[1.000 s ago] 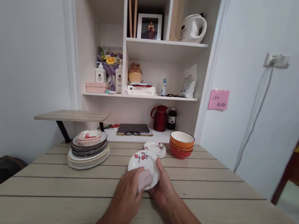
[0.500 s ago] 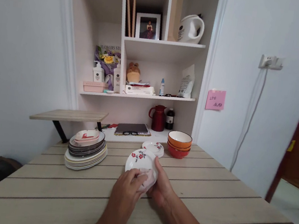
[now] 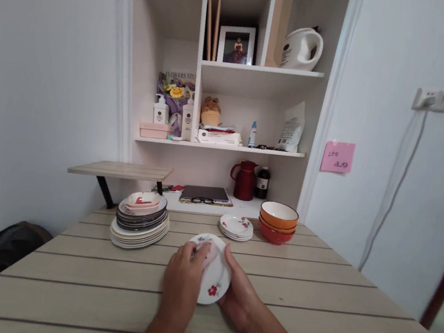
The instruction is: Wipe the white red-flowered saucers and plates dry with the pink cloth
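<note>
A small white plate with red flowers (image 3: 216, 276) is tilted above the table, gripped along its right edge by my right hand (image 3: 240, 296), thumb on the rim and fingers behind. My left hand (image 3: 185, 274) is closed on a pale pink cloth (image 3: 209, 253) and presses it against the upper left of the plate's face. Part of the cloth is hidden under my fingers. Just beyond the plate lies a low stack of matching flowered plates (image 3: 237, 228).
On the wooden table (image 3: 312, 289), orange and red bowls (image 3: 277, 221) are stacked at the back right. A tall plate stack (image 3: 141, 229) topped with small dishes stands at the left, near a small raised shelf (image 3: 120, 170). Behind are a laptop (image 3: 205, 193) and a red jug (image 3: 244, 182).
The plate has turned, so red flowers now show at its bottom. My left hand and the cloth have moved from its lower part to its upper left. The view has shifted left.
</note>
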### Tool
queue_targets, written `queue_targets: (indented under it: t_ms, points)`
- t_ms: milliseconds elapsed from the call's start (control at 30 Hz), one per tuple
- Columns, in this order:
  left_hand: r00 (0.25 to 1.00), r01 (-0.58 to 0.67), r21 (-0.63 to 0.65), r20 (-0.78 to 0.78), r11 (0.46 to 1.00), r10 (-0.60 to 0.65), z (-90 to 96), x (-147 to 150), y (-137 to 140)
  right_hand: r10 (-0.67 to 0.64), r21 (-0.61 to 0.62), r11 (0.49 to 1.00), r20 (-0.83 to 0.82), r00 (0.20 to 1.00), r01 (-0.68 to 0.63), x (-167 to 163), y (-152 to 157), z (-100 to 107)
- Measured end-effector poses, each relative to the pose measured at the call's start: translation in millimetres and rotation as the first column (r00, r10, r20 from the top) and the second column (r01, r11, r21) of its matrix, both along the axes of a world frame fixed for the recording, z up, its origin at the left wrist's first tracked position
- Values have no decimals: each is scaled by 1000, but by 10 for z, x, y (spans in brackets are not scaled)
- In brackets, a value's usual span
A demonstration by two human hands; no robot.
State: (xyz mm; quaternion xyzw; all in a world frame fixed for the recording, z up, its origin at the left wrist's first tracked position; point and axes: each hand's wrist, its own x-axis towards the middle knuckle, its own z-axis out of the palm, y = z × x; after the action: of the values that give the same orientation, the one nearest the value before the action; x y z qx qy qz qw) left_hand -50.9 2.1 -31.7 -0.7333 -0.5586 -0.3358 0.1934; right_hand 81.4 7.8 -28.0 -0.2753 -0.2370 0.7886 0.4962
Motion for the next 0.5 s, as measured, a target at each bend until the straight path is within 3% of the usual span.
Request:
queue_targets:
  t_ms: [167, 267, 367, 500]
  points:
    - [997, -65, -116, -45, 991, 60, 41, -13, -25, -57, -25, 998, -47, 997, 56, 60, 47, 21]
    - [995, 73, -145, -61, 987, -82, 38, 68, -87, -105, -12, 995, -84, 991, 104, 149, 87, 34]
    - [968, 239, -125, -48, 963, -247, 14, 135, -129, -52, -8, 999, -74, 996, 51, 175, 89, 32]
    - [972, 232, -68, -25, 970, -234, -13, 122, -103, 37, 26, 999, -25, 999, -36, 74, 28, 23]
